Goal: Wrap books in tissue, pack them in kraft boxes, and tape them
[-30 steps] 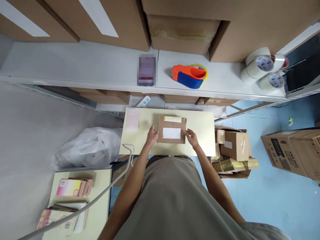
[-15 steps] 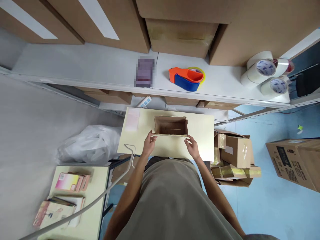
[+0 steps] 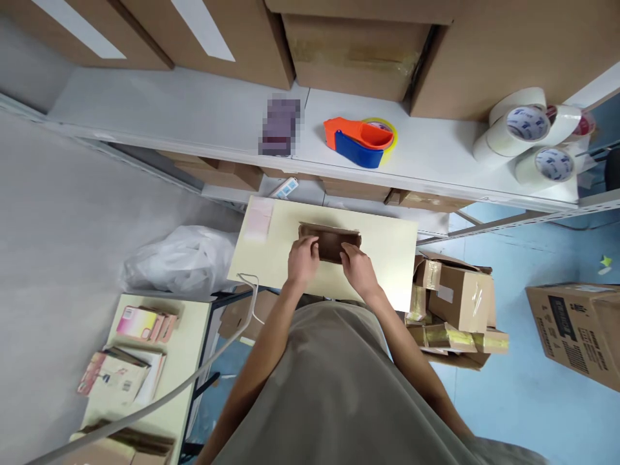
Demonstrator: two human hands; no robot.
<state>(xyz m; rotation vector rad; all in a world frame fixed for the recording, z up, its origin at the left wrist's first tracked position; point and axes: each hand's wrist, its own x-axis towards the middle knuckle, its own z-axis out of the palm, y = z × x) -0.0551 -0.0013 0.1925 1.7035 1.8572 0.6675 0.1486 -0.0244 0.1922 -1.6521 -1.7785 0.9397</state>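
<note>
Your left hand (image 3: pixel 303 258) and your right hand (image 3: pixel 357 266) lie close together at the near side of the small cardboard box (image 3: pixel 334 237).
- Left hand: fingers curled over the near wall at the box's left part, closed on the cardboard.
- Right hand: fingers bent over the same wall just right of the middle, also closed on it. Thumbs hidden; you cannot tell where they press.
- Box: sits on the pale bench (image 3: pixel 390 248), about mid-width, toward the far edge. Dark inside shows between your hands and the far wall.
- Pink slip (image 3: pixel 258 224): flat on the bench's far left corner, apart from the box.

Surroundings:
- White shelf (image 3: pixel 194 119) runs beyond the bench. On it is an orange and blue tape dispenser (image 3: pixel 361 139), and tape rolls (image 3: pixel 527 139) are stacked at the right end.
- Large brown cartons (image 3: pixel 349 48) stand at the back of the shelf.
- Right of the bench, on the blue floor: a heap of small taped boxes (image 3: pixel 458 303); farther right, a big carton (image 3: pixel 576 329).
- Left of the bench: a white plastic bag (image 3: pixel 181 261).
- Near left: a second bench (image 3: pixel 191 336) carrying booklets (image 3: pixel 123 378). A grey cable (image 3: pixel 194 378) crosses it.
</note>
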